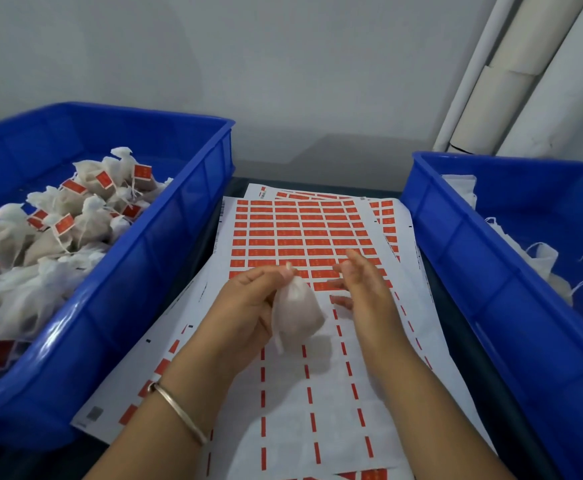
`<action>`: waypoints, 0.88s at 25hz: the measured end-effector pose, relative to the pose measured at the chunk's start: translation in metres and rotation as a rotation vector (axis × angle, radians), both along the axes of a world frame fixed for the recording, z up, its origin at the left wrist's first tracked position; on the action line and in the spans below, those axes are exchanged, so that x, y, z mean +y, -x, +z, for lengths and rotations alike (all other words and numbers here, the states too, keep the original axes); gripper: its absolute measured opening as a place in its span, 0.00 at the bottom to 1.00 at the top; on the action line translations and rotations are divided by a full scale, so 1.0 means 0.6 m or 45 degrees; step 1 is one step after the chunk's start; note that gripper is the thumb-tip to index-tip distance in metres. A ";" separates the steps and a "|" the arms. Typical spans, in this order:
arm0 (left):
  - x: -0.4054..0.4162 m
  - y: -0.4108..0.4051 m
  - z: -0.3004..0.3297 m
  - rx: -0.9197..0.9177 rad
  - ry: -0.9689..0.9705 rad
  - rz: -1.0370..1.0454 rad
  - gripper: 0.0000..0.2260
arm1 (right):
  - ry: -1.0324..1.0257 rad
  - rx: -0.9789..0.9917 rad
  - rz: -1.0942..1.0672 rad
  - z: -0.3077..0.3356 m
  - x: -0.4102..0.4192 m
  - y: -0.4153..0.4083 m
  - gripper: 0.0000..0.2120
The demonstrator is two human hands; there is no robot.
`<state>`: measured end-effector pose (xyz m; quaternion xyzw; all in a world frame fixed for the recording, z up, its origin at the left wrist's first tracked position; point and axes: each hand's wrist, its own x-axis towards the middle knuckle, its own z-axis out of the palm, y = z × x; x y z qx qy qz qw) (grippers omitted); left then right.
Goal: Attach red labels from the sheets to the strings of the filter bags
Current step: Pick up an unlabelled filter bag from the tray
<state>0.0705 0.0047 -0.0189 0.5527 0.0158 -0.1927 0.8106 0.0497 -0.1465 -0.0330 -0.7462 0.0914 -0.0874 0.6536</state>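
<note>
White filter bag [297,313]: pinched at its gathered neck, hanging over the label sheet.
Left hand [248,306]: curled, gripping the bag top between thumb and fingers; metal bangle [179,412] on wrist.
Right hand [363,285]: fingers loosely spread, holding nothing, just above the red labels [300,233].
Label sheet [318,393]: on desk between the bins, near rows peeled.
Left blue bin [127,271]: labelled bags [75,216].
Right blue bin [473,254]: unlabelled bags [543,258].

I see two blue crates [165,244] [491,271] at the tabletop's left and right edges, and white pipes [525,81] against the wall [283,64] behind.
</note>
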 end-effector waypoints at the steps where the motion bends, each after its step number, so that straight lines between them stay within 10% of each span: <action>1: 0.000 -0.003 -0.003 0.007 0.030 0.050 0.06 | 0.048 -0.009 0.107 -0.003 0.005 0.002 0.20; 5: -0.002 -0.003 -0.009 -0.029 0.045 0.113 0.08 | 0.408 0.014 0.456 -0.024 0.039 0.012 0.40; 10: -0.003 -0.005 -0.008 -0.095 -0.095 0.235 0.07 | 0.438 0.038 0.289 -0.025 0.034 0.008 0.05; 22: 0.002 -0.011 0.004 0.261 0.188 0.375 0.04 | -1.200 0.100 0.433 0.003 -0.004 0.005 0.06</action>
